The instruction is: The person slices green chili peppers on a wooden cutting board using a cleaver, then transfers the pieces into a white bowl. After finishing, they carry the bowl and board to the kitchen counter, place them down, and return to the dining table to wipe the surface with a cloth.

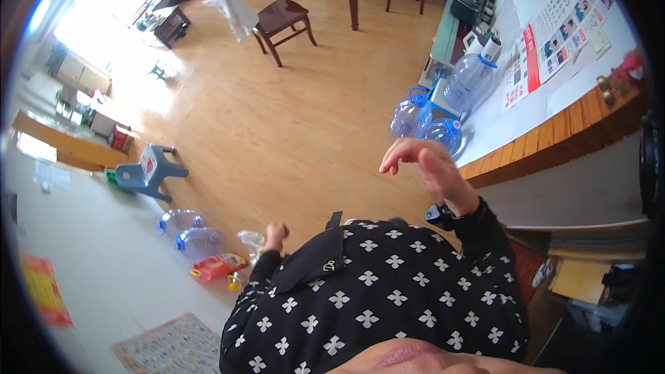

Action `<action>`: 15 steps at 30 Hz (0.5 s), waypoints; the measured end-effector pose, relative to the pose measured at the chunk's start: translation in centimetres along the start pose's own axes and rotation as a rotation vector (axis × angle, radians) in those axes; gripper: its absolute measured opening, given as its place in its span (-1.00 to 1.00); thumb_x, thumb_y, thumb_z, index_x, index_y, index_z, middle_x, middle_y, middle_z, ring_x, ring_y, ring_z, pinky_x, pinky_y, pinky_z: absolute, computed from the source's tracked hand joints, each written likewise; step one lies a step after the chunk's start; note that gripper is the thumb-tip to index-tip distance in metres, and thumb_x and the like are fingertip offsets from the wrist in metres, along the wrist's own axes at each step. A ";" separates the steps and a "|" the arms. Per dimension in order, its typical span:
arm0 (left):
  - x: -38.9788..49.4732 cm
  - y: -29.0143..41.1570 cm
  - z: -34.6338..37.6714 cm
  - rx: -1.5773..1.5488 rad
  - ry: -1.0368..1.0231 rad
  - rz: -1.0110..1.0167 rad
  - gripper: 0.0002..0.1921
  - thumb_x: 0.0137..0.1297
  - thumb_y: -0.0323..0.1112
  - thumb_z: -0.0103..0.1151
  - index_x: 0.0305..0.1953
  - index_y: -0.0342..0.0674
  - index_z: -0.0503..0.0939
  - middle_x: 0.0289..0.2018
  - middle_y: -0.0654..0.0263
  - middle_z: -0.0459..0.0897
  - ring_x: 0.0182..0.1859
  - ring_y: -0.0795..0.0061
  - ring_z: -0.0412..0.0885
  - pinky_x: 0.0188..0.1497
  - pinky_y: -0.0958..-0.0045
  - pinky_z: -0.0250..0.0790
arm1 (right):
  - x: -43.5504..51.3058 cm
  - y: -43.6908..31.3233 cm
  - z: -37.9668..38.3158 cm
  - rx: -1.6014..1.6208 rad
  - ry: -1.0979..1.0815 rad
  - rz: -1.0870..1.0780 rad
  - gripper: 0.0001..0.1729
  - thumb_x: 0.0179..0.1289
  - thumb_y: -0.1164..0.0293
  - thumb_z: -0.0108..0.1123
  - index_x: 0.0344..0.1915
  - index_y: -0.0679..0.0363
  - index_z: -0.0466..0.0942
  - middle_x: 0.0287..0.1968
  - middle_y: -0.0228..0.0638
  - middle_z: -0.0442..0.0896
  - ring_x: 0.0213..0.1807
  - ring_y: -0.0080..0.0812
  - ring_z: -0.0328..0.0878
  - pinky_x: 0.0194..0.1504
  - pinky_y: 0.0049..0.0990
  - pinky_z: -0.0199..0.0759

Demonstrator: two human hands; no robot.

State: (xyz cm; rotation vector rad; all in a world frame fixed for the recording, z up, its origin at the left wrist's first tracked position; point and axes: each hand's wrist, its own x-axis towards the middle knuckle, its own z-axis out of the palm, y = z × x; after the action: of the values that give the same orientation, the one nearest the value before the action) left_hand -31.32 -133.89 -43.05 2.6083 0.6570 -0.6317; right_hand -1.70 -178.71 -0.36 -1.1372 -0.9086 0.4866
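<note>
My right hand (426, 169) is raised in front of me on the right, fingers bent and thumb apart, with nothing in it. A dark device (440, 216) is at that wrist. In the picture, the hand is nearest to clear blue-tinted plastic water jugs (444, 135) by the right wall, apart from them. My left hand (277, 236) hangs low at my left side, its fingers curled, and nothing shows in it. Close to it in the picture are a clear plastic bag (251, 241) and a red package (218, 267) on the floor.
Ahead, a wooden chair (283, 15) with a white cloth stands before a table (353, 0). Along the left wall are a grey-blue plastic stool (150, 171) and two water jugs (200, 241). To the right, a wood-topped partition (545, 135) juts out. A large bottle (470, 80) stands beyond it.
</note>
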 end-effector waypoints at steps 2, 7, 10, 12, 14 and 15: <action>9.1 2.7 -8.7 -0.757 0.252 -0.232 -0.75 0.24 -0.35 0.13 -0.62 -0.12 0.62 -0.62 0.27 0.68 -0.54 0.38 0.68 -0.46 0.37 0.54 | 4.5 -2.4 -2.1 0.099 -0.037 -0.114 -0.13 0.61 -0.27 -0.27 -0.05 0.36 0.65 -0.15 -0.09 0.73 -0.13 -0.30 0.62 -0.02 -0.39 0.39; 24.5 13.4 -20.2 -1.107 0.260 -0.254 -0.75 0.47 -0.31 0.10 -0.39 -0.28 0.61 -0.46 0.19 0.71 -0.43 0.39 0.65 -0.36 0.39 0.54 | 16.1 -4.2 -10.1 0.428 -0.349 -0.444 -0.06 0.59 -0.30 -0.34 0.05 0.41 0.64 0.01 0.12 0.72 -0.05 -0.21 0.62 0.06 -0.35 0.37; 28.1 17.2 -21.0 -0.951 0.076 -0.239 -0.74 0.46 -0.31 0.09 -0.41 -0.27 0.61 -0.48 0.19 0.69 -0.44 0.40 0.64 -0.37 0.39 0.52 | 22.8 -3.8 -15.6 0.541 -0.409 -0.526 -0.10 0.66 -0.21 -0.39 0.03 0.40 0.67 0.00 0.18 0.74 -0.16 -0.22 0.61 -0.02 -0.39 0.35; 29.3 18.1 -20.8 -0.836 -0.063 -0.255 -0.73 0.46 -0.30 0.08 -0.42 -0.27 0.60 -0.50 0.20 0.69 -0.45 0.41 0.64 -0.38 0.38 0.51 | 27.7 -3.2 -19.5 0.602 -0.458 -0.480 -0.11 0.66 -0.20 -0.38 0.02 0.39 0.68 -0.02 0.15 0.74 -0.17 -0.23 0.60 -0.04 -0.39 0.34; 30.8 18.1 -21.2 -0.767 -0.129 -0.291 -0.72 0.45 -0.29 0.07 -0.44 -0.27 0.60 -0.51 0.20 0.68 -0.46 0.41 0.63 -0.39 0.38 0.50 | 32.6 -2.2 -23.2 0.636 -0.464 -0.533 -0.13 0.66 -0.19 -0.36 0.01 0.38 0.68 -0.03 0.13 0.75 -0.17 -0.24 0.59 -0.07 -0.39 0.33; 32.1 17.9 -21.7 -0.753 -0.145 -0.313 -0.72 0.44 -0.29 0.07 -0.44 -0.26 0.60 -0.52 0.20 0.68 -0.47 0.42 0.63 -0.39 0.38 0.50 | 35.1 -1.5 -24.9 0.658 -0.478 -0.519 -0.14 0.66 -0.19 -0.35 0.01 0.37 0.68 -0.04 0.12 0.75 -0.17 -0.24 0.59 -0.08 -0.39 0.32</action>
State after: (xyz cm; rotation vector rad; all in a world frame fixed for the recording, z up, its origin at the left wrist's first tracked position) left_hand 10.48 -127.54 -36.86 1.7665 1.0277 -0.5194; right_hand 38.37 -167.25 10.57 -0.1625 -1.2804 0.5736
